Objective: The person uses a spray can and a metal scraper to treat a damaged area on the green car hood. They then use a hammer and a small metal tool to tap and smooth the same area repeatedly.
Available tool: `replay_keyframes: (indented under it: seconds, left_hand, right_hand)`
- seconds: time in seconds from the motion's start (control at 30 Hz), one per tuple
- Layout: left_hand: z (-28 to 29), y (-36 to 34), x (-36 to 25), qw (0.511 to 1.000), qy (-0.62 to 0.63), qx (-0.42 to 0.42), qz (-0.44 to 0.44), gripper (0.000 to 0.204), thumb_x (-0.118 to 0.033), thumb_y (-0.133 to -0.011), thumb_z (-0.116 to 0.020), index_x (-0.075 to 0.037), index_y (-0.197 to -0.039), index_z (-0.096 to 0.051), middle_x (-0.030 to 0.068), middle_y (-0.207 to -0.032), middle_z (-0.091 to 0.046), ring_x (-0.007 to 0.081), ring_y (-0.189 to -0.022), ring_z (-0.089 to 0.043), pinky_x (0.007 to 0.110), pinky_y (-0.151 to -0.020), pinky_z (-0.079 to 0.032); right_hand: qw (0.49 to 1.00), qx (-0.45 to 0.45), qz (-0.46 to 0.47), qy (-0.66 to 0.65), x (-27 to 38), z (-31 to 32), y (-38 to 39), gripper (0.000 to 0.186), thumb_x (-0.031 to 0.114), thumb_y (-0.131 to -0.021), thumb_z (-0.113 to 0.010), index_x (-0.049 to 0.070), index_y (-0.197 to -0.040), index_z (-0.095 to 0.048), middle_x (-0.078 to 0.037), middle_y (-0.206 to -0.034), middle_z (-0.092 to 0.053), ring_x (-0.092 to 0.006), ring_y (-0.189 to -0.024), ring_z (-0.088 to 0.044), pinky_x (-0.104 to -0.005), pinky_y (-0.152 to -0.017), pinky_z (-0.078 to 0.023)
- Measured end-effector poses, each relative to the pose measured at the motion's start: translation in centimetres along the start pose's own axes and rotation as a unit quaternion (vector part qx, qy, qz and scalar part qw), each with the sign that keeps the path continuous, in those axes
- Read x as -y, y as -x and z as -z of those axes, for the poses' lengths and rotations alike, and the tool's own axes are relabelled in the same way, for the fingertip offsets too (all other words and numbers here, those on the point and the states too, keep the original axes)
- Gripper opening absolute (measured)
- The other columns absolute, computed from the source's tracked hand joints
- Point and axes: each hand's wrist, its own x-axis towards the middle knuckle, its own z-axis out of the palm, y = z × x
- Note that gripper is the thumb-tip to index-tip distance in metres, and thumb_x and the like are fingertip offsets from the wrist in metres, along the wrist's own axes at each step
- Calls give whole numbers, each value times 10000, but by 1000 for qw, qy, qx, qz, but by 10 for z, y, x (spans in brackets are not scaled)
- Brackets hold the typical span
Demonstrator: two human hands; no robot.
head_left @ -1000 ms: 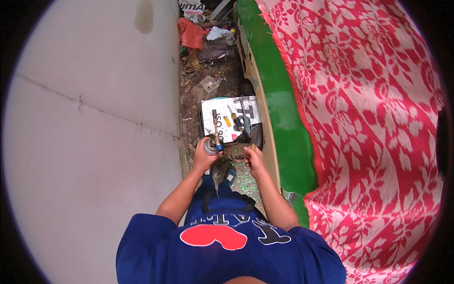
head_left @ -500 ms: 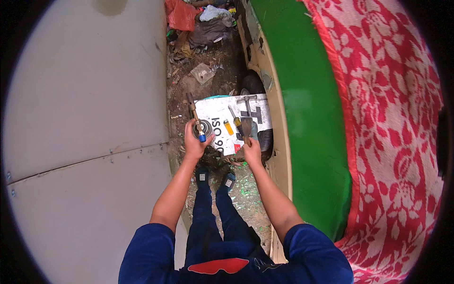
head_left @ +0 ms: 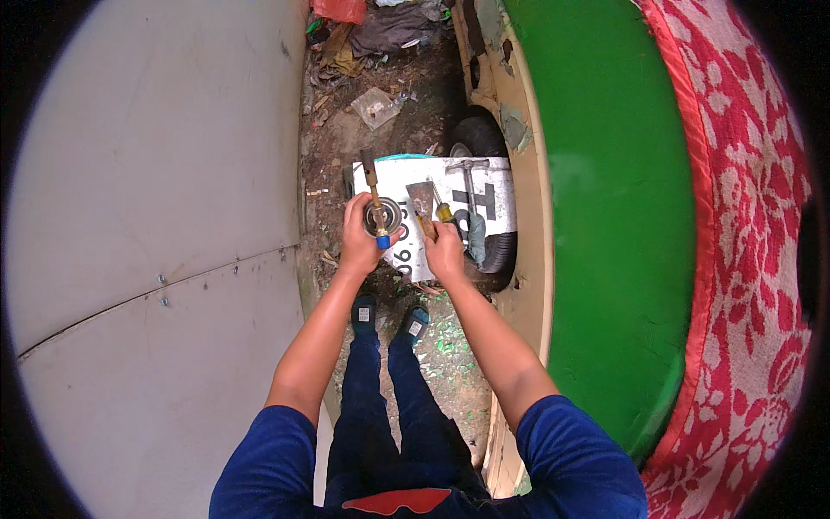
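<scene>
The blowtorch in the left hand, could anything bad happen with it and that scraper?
Maybe two things. No flame shows at the blowtorch, but if it were lit, its heat might scorch the white board below or the other hand. Also, the scraper in the right hand is close to the left hand, so if the hands bumped, its blade could scratch the left one.
</scene>
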Motion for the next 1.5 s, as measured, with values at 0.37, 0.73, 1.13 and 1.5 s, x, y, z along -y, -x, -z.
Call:
replay_keyframes:
  seconds: [0.37,0.73,1.13,1.5]
  left_hand:
    - [-12,1,-8,997,44,58,-1,730,-176,-635,-906,-47,-1240,-520,152,-1230,-545,331,-1134,-574,380,-964,-466]
    - [-16,-1,-19,997,39,57,15,713,-143,-664,-878,-36,-1263,-507,157,-1214,-559,314,-1119,-590,379,-959,-476]
    - [-1,-5,-8,987,-13,70,145,802,-292,-685,-852,-55,-1316,-418,210,-1088,-673,370,-978,-677,436,-858,-522]
    - [-30,-2,5,940,-281,105,161,816,-420,-715,-826,-47,-1349,-471,144,-1243,-548,332,-1200,-512,514,-957,-409]
  right_hand:
    - [995,-57,-39,71,7,-3,-11,308,191,-857,-678,58,-1135,-662,-144,-1088,-656,-356,-1046,-607,-450,-879,-493]
    - [989,-75,11,125,-6,4,-12,344,155,-815,-704,67,-1145,-657,-105,-1165,-624,-332,-1079,-569,-430,-937,-468]
    - [990,-69,-15,123,-33,33,-4,406,165,-830,-701,48,-1206,-602,-136,-1182,-588,-350,-1110,-557,-450,-941,-474]
    - [990,-43,-14,130,-35,36,-10,392,158,-850,-683,46,-1214,-591,-128,-1166,-637,-334,-1101,-580,-432,-946,-475]
